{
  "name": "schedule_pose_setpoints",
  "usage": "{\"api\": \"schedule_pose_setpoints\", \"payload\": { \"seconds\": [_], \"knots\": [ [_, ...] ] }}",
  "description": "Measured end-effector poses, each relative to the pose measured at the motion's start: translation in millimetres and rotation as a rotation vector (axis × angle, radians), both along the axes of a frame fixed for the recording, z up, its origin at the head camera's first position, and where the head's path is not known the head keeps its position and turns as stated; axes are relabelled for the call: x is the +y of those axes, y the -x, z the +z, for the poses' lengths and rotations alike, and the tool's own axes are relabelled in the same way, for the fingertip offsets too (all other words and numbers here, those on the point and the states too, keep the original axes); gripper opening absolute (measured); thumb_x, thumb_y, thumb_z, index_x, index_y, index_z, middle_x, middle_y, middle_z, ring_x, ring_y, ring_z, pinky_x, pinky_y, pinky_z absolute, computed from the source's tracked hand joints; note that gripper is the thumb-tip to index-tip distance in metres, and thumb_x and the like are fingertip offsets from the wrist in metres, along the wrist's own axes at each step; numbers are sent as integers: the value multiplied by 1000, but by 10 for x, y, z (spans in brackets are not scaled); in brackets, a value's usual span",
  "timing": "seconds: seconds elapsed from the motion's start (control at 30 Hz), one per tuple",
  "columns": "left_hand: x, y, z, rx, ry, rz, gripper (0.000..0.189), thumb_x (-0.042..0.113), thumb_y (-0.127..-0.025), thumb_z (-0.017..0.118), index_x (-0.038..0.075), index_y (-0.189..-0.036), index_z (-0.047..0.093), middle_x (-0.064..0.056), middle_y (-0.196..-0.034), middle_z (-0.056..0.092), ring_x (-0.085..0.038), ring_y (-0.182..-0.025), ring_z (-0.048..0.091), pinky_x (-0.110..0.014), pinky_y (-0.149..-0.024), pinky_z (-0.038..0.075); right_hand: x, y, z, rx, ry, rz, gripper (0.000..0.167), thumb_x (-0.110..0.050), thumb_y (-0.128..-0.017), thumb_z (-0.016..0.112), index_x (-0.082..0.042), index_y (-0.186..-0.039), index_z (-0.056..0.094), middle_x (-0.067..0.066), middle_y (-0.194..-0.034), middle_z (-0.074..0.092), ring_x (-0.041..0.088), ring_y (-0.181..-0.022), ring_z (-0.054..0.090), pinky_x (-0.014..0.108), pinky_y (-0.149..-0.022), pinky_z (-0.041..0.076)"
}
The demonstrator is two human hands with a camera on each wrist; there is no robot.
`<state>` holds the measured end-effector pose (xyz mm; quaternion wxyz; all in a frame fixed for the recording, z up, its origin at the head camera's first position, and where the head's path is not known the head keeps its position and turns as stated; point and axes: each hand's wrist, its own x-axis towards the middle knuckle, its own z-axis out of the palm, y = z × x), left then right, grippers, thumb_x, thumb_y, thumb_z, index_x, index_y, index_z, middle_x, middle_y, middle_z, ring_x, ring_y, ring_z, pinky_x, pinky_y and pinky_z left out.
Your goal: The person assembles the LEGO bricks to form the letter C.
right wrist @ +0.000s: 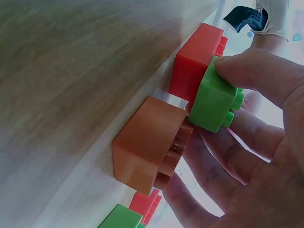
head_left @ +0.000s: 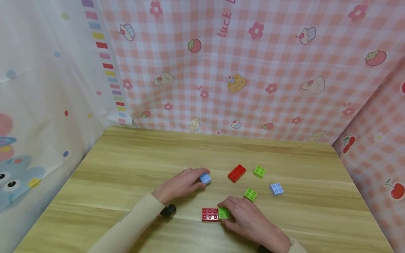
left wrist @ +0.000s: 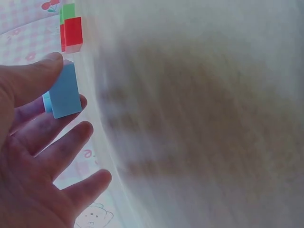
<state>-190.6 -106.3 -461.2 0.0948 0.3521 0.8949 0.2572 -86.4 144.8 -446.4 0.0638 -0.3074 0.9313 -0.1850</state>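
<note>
In the head view my left hand (head_left: 183, 182) pinches a light blue building brick (head_left: 205, 178) between thumb and fingers. The left wrist view shows this blue brick (left wrist: 66, 92) at the fingertips, the other fingers spread. My right hand (head_left: 246, 218) grips a green brick (head_left: 223, 212) at the right end of a red brick (head_left: 210, 214). In the right wrist view the green brick (right wrist: 213, 97) sits higher than the red brick (right wrist: 194, 61), over its end; whether it is fully pressed down I cannot tell. An orange-brown brick (right wrist: 149, 142) stands beside the right fingers.
Beyond the right hand lie another red brick (head_left: 237, 173), two green bricks (head_left: 259, 172), one near the knuckles, and a second light blue brick (head_left: 276, 189). All rest on a wood-grain table (head_left: 152, 147). Patterned cloths (head_left: 215, 63) hang behind and at both sides.
</note>
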Motion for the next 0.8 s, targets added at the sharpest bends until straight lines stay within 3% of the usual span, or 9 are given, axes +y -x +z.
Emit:
{"api": "schedule_pose_setpoints", "payload": {
  "seconds": [0.3,0.8],
  "knots": [
    [-44,-101,35,40,-53,-4,47,20,-102,69,5,-144,55,-12,-139,63,-25,-127,60,-43,-108,49,-11,-7,-6,17,-10,-10,38,-30,-90,81,-14,-122,71,-5,-109,69,5,-92,60,39,-85,57],
    [-130,-257,123,86,-130,-10,48,19,-100,70,6,-144,55,-9,-138,62,-22,-123,61,-41,-105,51,-16,-14,-8,21,2,-19,38,-29,-89,82,-13,-121,71,-4,-110,69,8,-93,62,37,-83,57]
  ]
}}
